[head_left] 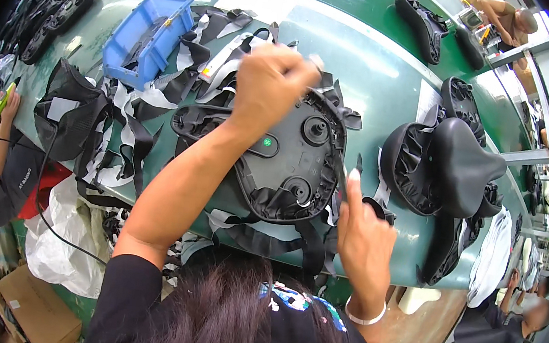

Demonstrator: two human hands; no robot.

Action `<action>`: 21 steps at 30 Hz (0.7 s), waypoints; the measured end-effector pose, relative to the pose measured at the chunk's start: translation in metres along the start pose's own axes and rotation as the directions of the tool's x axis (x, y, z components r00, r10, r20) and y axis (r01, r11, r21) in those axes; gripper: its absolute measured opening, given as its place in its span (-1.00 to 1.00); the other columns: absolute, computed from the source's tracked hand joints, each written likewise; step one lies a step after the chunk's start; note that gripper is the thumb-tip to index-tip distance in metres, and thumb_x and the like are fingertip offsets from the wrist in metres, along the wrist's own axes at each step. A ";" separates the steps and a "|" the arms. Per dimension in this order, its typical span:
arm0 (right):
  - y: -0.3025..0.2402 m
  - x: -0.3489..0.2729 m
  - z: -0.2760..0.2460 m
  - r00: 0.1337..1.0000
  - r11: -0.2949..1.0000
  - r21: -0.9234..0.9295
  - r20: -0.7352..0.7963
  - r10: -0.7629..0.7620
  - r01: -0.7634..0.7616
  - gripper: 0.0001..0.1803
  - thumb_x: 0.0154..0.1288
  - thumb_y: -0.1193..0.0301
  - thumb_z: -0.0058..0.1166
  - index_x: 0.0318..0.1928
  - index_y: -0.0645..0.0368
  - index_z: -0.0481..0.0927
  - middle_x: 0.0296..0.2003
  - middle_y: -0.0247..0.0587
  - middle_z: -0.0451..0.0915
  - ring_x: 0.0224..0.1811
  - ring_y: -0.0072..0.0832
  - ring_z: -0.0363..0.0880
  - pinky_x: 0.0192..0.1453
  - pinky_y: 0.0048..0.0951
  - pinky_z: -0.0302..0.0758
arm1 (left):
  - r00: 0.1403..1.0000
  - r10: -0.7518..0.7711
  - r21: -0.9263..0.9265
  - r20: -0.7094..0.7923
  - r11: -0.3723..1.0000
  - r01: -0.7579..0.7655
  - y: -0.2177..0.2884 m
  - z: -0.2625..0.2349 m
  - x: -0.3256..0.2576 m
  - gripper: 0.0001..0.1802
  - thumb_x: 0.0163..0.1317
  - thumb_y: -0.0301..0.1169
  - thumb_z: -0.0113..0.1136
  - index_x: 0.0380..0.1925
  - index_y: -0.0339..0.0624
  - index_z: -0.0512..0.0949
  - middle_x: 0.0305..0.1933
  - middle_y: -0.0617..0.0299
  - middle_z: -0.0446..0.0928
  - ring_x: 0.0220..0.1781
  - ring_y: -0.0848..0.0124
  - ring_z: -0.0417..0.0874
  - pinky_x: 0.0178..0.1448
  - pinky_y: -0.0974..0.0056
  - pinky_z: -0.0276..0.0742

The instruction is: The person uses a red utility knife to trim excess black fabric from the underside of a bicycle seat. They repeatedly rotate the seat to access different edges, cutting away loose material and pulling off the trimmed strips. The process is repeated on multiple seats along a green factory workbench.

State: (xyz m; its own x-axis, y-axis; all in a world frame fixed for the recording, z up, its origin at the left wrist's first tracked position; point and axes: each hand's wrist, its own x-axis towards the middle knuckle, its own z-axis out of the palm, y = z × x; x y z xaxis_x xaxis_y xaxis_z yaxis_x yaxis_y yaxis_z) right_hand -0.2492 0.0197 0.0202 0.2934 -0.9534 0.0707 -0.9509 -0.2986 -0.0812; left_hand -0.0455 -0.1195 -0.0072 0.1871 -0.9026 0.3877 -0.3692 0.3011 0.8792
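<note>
Left hand [272,83]: I am holding it raised and closed in loose fist, knuckles facing up, slightly motion-blurred; bare forearm is running diagonally from lower left, short black sleeve at shoulder. Right hand [363,239]: I am keeping it lower, at right, index finger [353,193] extended straight up, other fingers curled in; white band is circling wrist.

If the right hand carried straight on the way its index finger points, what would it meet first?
The right hand points its index finger up along the right edge of the upturned saddle. Going on, it would likely first meet the black cover folded over that rim, though depth is unclear.
</note>
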 end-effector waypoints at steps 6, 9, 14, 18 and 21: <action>0.032 0.024 -0.010 0.990 0.989 -0.040 0.011 -0.143 0.144 -0.49 0.25 0.30 0.08 0.23 -0.23 0.41 -0.61 -0.20 0.48 -0.67 -0.21 0.51 -0.60 -0.20 0.39 | 0.817 -0.431 -0.675 0.384 0.473 0.567 -0.010 -0.033 -0.007 -0.45 0.47 -0.07 -0.25 -0.20 -0.26 0.65 0.03 0.19 0.53 0.08 0.48 0.41 0.18 0.33 0.25; 0.074 0.072 -0.019 0.943 0.945 0.031 0.054 -0.327 0.326 -0.55 0.22 0.39 0.10 0.15 -0.23 0.53 -0.56 -0.24 0.49 -0.52 -0.28 0.50 -0.45 -0.28 0.37 | 0.772 -0.449 -0.715 0.450 0.337 0.612 0.007 -0.045 -0.065 -0.42 0.51 -0.18 -0.37 -0.24 -0.42 0.59 0.07 0.01 0.54 0.28 0.28 0.38 0.38 0.19 0.14; 0.068 0.087 -0.030 0.855 0.860 -0.067 0.172 -0.490 0.506 -0.55 0.19 0.42 0.11 0.12 -0.21 0.56 -0.57 -0.32 0.45 -0.53 -0.36 0.44 -0.38 -0.34 0.34 | 0.922 -0.095 -0.785 0.376 0.495 0.372 0.035 -0.110 -0.089 -0.34 0.52 -0.11 -0.41 -0.82 -0.08 0.25 -0.72 0.20 0.36 -0.42 0.26 0.48 0.11 0.07 0.31; 0.082 0.053 -0.032 0.896 0.905 -0.024 0.154 -0.417 0.425 -0.45 0.16 0.46 0.10 0.21 -0.18 0.45 -0.63 -0.31 0.39 -0.62 -0.38 0.42 -0.47 -0.32 0.31 | 0.996 -0.007 -0.845 0.084 0.530 0.075 0.043 -0.160 -0.045 -0.36 0.51 -0.16 -0.43 -0.85 -0.02 0.17 -0.79 0.34 0.12 -0.62 0.42 0.21 -0.14 0.20 0.29; 0.075 0.030 -0.038 0.926 0.937 -0.045 0.174 -0.335 0.348 -0.42 0.15 0.48 0.09 0.24 -0.12 0.43 -0.65 -0.31 0.38 -0.61 -0.37 0.45 -0.48 -0.32 0.34 | 0.976 -0.130 -0.912 -0.173 0.395 -0.109 0.023 -0.258 -0.043 -0.50 0.43 -0.23 -0.30 -0.71 -0.16 0.32 -0.74 0.38 0.15 -0.62 0.51 0.23 -0.21 0.27 0.29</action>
State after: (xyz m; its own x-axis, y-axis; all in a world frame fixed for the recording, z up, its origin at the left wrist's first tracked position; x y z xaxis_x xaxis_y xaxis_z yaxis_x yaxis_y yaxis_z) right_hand -0.3151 -0.0297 0.0537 0.6076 -0.7902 -0.0803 -0.7931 -0.6091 -0.0069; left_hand 0.1729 0.0059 0.0680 0.3882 -0.8669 0.3126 0.6641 0.4983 0.5573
